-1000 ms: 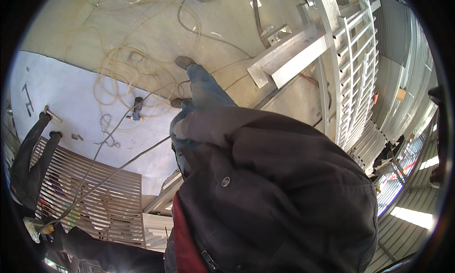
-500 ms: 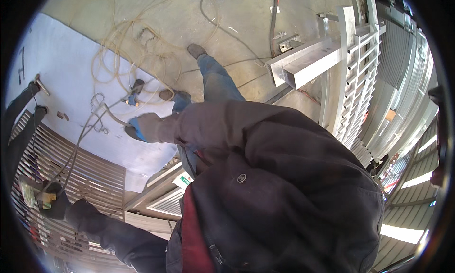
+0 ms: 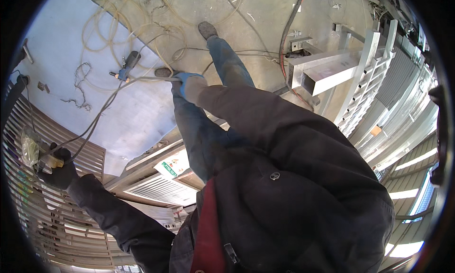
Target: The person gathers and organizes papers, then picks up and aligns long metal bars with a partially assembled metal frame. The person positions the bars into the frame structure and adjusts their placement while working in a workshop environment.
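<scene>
Cable (image 3: 150, 78), grey, and the right hand (image 3: 187, 82) has fingers wrapped round it, near one blue tool (image 3: 123, 75) lying on one pale sheet (image 3: 113, 126)! Out over one slatted panel (image 3: 71, 225), the left hand (image 3: 63, 173) grips one plastic-wrapped object (image 3: 30, 147). Two shoes (image 3: 207, 30) below, one ladder-like frame (image 3: 354, 94) off right.

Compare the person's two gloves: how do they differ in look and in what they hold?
The left glove looks dark; the right glove shows blue and grey. The left glove holds a partly yellow thing; the right glove grips a grey cable. Both stick out from dark sleeves.
</scene>
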Demonstrator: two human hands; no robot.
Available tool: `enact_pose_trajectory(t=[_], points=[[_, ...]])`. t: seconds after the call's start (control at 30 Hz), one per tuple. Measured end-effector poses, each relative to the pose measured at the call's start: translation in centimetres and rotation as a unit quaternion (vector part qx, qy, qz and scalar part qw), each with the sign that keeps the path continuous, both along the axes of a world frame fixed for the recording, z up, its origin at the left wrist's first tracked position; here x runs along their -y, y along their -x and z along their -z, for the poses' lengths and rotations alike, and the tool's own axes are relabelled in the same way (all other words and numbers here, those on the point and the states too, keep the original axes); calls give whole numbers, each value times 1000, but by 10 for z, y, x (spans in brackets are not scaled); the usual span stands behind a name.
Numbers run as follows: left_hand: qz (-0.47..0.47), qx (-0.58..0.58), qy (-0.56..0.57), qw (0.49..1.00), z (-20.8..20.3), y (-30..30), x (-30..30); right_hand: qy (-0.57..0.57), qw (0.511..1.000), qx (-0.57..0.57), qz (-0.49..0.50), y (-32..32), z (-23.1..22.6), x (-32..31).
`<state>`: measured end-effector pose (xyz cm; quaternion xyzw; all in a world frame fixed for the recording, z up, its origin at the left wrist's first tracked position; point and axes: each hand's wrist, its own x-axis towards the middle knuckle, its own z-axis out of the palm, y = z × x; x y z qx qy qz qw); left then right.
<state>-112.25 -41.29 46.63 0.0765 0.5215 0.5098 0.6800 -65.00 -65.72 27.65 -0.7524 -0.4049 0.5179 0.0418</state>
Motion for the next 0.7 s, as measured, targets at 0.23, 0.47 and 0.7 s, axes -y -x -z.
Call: enact_pose_trajectory(t=[0.23,0.47,0.7], points=[[-35,-91,70,993,106,-1,-17,128,986,95,-50,-50,68,34],[-71,-81,107,988,228,-16,-29,123,976,52,-173,-74,111,49],[-66,-38,214,974,303,-98,-48,153,982,32,-108,-74,142,29]])
